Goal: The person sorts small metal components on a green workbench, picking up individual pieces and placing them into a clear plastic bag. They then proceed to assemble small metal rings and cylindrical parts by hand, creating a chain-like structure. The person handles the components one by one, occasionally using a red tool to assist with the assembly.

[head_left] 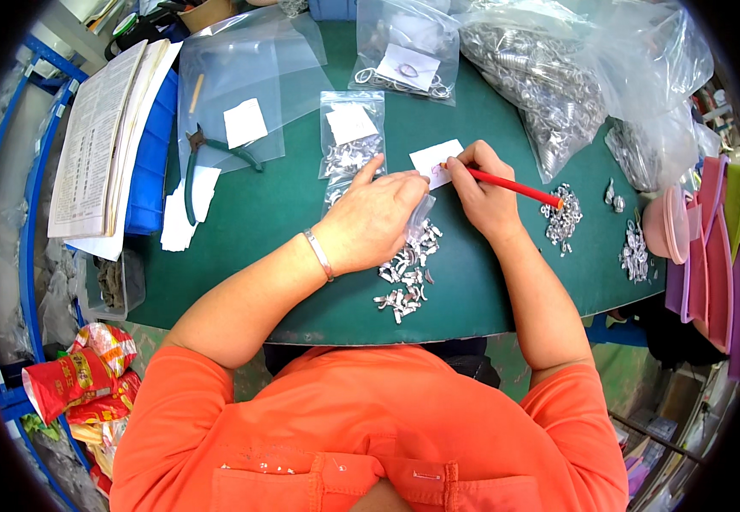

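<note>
A red pen (515,186) is pinched in my right hand (485,189), its writing end on a small white paper slip (425,162) with reddish marks. My left hand (374,213) lies palm down to the left of the slip, its fingertips reaching the slip's lower edge. One finger sticks out away from me; the others curl over a clear plastic bag (422,215), partly hidden underneath. Small silvery metal parts (404,277) spill in a loose pile just below this hand. Beyond it is a clear zip bag (353,145) of metal parts with a white slip.
Green-handled pliers (191,175) and white paper pieces (244,122) lie at left, beside a blue bin (150,154) bearing papers. Large clear bags of metal parts (541,85) fill the far right. More small piles (563,218) and a pink cup (665,226) are at right.
</note>
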### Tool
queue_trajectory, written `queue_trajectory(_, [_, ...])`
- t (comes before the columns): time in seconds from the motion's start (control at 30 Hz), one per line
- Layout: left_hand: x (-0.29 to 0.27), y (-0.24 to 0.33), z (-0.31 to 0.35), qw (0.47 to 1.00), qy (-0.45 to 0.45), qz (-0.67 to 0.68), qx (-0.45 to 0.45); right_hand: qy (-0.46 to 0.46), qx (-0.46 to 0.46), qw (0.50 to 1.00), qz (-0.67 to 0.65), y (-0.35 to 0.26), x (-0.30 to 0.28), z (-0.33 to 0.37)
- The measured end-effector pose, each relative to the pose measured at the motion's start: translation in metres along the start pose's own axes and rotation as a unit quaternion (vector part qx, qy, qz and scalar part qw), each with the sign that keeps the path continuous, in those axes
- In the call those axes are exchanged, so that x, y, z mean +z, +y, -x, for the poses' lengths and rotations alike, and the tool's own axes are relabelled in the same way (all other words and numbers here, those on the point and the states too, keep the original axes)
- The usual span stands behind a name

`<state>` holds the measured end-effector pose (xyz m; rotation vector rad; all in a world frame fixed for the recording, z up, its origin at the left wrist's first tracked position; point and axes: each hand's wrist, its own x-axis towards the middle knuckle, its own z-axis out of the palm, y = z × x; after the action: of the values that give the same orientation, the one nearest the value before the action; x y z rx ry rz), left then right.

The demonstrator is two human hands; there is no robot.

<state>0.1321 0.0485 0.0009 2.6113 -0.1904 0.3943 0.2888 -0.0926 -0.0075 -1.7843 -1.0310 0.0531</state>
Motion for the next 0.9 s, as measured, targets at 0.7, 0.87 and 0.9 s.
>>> queue_trajectory(0.7, [-0.114,0.007,0.059,0.788,0.524,0.3,-0.12,-0.039,-0.206,0.973,0.099,-0.068,0.066,-0.03])
queue_trajectory(0.87, [-0.124,0.013,0.104,0.78,0.554,0.25,-0.149,-0.157,-0.247,0.927,0.235,-0.1,0.142,-0.046])
queue_trajectory(0.9, [-0.125,0.014,0.107,0.776,0.557,0.247,-0.162,-0.179,-0.242,0.935,0.187,-0.098,0.15,-0.051])
